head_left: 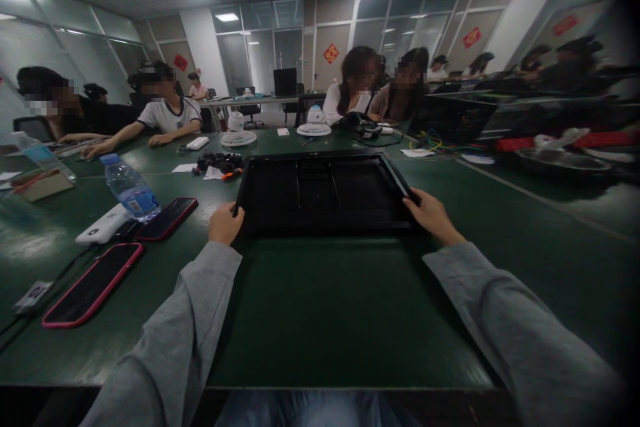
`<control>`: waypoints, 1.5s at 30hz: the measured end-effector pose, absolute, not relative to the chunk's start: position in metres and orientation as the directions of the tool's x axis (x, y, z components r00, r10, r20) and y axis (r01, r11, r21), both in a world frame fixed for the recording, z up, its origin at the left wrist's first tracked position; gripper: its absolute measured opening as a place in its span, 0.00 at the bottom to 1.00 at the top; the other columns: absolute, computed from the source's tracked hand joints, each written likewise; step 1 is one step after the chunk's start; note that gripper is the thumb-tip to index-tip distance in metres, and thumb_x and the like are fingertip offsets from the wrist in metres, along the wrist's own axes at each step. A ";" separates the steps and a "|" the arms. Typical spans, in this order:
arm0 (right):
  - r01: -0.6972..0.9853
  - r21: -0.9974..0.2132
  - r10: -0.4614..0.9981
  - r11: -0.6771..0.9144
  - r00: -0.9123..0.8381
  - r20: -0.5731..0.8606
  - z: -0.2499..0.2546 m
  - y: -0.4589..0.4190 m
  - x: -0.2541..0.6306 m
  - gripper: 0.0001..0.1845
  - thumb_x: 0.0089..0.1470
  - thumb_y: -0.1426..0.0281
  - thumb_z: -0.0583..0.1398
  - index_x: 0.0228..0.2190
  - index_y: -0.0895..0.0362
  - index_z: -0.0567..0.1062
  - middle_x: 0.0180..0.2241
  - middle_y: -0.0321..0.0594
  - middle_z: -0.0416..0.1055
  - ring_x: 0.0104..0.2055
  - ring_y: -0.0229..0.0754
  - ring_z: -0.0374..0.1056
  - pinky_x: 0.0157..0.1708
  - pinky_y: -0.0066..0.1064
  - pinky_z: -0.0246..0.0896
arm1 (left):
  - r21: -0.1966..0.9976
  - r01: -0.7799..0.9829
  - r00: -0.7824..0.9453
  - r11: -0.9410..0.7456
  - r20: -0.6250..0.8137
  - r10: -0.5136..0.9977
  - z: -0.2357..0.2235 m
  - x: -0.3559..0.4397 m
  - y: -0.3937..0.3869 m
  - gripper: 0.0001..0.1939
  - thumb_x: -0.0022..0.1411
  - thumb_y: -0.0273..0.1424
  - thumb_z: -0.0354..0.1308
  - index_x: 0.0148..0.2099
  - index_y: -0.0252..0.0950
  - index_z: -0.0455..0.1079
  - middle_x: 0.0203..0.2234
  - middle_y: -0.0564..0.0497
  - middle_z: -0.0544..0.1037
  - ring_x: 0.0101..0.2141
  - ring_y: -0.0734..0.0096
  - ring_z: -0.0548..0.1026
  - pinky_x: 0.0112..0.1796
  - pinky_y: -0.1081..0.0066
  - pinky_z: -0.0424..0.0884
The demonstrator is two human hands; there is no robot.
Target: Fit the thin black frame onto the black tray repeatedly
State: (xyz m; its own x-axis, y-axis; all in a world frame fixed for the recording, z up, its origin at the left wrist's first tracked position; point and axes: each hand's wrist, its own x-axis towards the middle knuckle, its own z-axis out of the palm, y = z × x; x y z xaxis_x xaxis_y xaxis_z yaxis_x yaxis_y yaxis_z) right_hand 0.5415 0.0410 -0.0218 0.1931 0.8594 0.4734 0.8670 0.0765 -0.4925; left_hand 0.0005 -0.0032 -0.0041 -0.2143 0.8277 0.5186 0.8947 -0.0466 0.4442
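Observation:
A wide black tray-like panel [273, 193] with a raised rim is in front of me at the green table [320, 307]. Two thin rods and a dark bracket show inside its rim; its exact kind is unclear. My left hand [225, 223] is closed round its left edge near the front corner, thumb on the rim. On the opposite side, my right hand [434, 215] grips the right edge, with the thumb over the rim. Whether the panel rests on the tabletop or is slightly raised, I cannot tell.
To the left are a water bottle [131, 190], a white power bank [103, 223] and two red-edged phones [95, 285] [167, 219]. Beyond the panel are small white fans [314, 121] and a dark cluttered bundle [219, 164]. Coloured wires [430, 141] lie back right. Several people sit around.

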 end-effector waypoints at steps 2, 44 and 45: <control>0.855 -0.517 0.871 0.041 0.223 0.437 -0.023 0.039 0.540 0.22 0.54 0.65 0.58 0.49 0.58 0.77 0.43 0.50 0.77 0.44 0.54 0.73 0.47 0.45 0.68 | 0.456 0.890 -0.233 -0.027 0.504 0.832 -0.003 0.001 -0.006 0.12 0.60 0.36 0.55 0.41 0.39 0.78 0.36 0.43 0.81 0.38 0.56 0.78 0.41 0.63 0.71; 0.883 -0.468 0.924 -0.026 0.200 0.327 -0.022 0.043 0.538 0.25 0.59 0.61 0.55 0.53 0.62 0.70 0.43 0.53 0.77 0.43 0.53 0.74 0.46 0.41 0.66 | 0.154 0.972 -0.214 0.179 0.251 0.944 0.017 0.008 -0.013 0.23 0.70 0.40 0.44 0.57 0.34 0.69 0.46 0.39 0.80 0.47 0.50 0.77 0.46 0.57 0.71; 0.886 -0.464 0.921 -0.013 0.192 0.340 -0.023 0.043 0.539 0.24 0.59 0.61 0.55 0.52 0.62 0.70 0.42 0.52 0.77 0.42 0.53 0.74 0.45 0.42 0.67 | 0.154 0.971 -0.217 0.183 0.250 0.944 0.017 0.008 -0.014 0.23 0.70 0.40 0.43 0.57 0.34 0.69 0.46 0.39 0.80 0.47 0.49 0.77 0.45 0.57 0.71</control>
